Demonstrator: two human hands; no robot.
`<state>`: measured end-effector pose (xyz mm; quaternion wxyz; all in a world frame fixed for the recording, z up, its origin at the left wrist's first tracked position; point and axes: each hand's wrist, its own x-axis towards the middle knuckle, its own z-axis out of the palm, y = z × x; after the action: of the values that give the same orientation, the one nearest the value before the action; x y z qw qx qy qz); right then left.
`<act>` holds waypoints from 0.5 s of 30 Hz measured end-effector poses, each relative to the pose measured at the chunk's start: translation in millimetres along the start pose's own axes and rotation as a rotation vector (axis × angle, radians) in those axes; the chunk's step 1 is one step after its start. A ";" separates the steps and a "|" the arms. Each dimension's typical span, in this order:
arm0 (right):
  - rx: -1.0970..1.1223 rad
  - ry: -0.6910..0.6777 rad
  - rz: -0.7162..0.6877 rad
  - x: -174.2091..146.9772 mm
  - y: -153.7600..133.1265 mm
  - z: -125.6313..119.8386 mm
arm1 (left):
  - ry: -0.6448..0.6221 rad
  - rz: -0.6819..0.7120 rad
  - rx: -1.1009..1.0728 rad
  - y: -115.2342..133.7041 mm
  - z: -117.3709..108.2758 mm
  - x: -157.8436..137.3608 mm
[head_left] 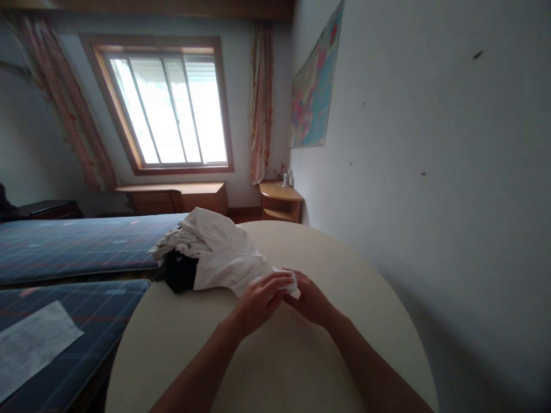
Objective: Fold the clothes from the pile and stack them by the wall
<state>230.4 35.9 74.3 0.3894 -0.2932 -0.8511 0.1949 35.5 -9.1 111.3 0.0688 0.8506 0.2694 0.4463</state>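
A crumpled white garment lies across the left part of the round cream table, and one narrow end of it stretches towards me. My left hand is closed over that end, its fingers bent on the cloth. Close against it from the right, my right hand pinches the tip of the same cloth between thumb and fingers. A black cloth item shows beneath the bunched far side of the garment; most of it is hidden.
To the left stand mattresses with blue plaid covers, and a printed paper sheet lies on the nearer one. A white wall runs along the right. A wooden corner shelf and a low desk stand beyond the table.
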 end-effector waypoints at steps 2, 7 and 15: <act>0.110 0.022 0.126 1.1 0.7 1.6 | 0.010 -0.075 0.042 -9.4 -3.6 -4.1; 0.306 0.267 0.327 6.8 9.0 -2.2 | 0.054 -0.366 0.342 -44.4 -6.0 -18.7; 0.526 0.591 0.500 9.5 21.0 -9.4 | -0.151 -0.644 0.254 -29.9 2.9 -11.2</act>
<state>240.1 58.8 73.7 0.6174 -0.4236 -0.5286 0.4001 20.8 10.7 90.7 0.1195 0.7543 0.5715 0.3003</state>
